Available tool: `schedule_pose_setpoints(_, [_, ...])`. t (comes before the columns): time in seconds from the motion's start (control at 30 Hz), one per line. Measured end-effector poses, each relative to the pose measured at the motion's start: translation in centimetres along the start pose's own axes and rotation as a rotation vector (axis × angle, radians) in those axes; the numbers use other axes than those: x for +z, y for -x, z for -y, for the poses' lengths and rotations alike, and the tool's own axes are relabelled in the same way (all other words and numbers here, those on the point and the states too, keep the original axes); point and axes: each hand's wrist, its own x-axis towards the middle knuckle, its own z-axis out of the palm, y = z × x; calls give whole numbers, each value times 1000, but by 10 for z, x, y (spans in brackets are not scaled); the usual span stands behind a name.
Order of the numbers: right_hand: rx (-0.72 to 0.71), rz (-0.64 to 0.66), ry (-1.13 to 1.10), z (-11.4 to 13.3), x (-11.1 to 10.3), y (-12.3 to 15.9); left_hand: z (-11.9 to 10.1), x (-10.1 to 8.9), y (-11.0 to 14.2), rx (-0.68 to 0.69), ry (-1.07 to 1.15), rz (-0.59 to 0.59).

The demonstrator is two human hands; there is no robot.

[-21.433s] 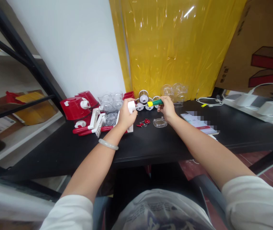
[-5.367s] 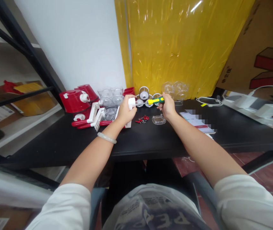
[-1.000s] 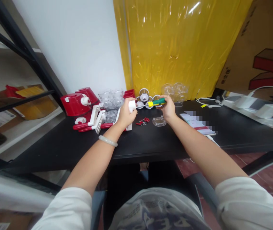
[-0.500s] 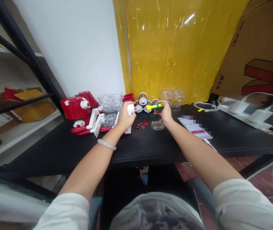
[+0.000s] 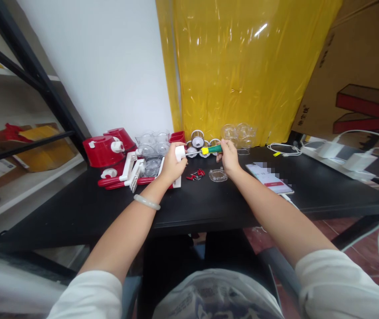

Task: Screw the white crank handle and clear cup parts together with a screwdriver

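My left hand is closed round a small white plastic part. In my right hand, the fingers wrap the green and yellow handle of a screwdriver. Its metal shaft points left and its tip meets the white part; the exact contact is too small to make out. On the desk below, between my hands, lie several small red pieces and screws. A clear plastic piece rests flat under my right hand. Several round white-rimmed parts stand just behind the screwdriver.
Red housings, white and red handles and clear cups crowd the left of the black desk. More clear cups stand behind my right hand. A phone and a power strip lie to the right.
The screwdriver handle has turned in my right hand, showing more plain green now, and my fingers have shifted on it. My left hand still holds the white part in nearly the same place.
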Motion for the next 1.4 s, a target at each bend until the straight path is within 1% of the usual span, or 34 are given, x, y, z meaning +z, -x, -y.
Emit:
schedule_pose_setpoints(0.13, [30,15,24,1,0,2,0,-1,-1,5,-2,-11])
schedule_pose_setpoints(0.23, [78,15,-22,0,0,1,2,-1,0,17,-17,-16])
schedule_pose_setpoints(0.3, [86,23,-45,0,0,0,4,-1,0,23,-26,-10])
schedule_pose_setpoints(0.6, [66,58,-48,2,-2,1,7,-1,-1,28,-35,2])
schedule_pose_setpoints(0.77, [29,69,-40,0,-2,0,7,-2,-1,34,-30,4])
schedule_pose_setpoints(1.03, [-10,37,54,3,0,6,5,-2,-1,26,-26,-12])
schedule_pose_setpoints(1.23, [16,23,-23,2,1,3,7,-2,-1,37,-61,-7])
schedule_pose_setpoints(1.4, [-22,1,22,-3,-1,0,10,-2,-1,53,-64,-5])
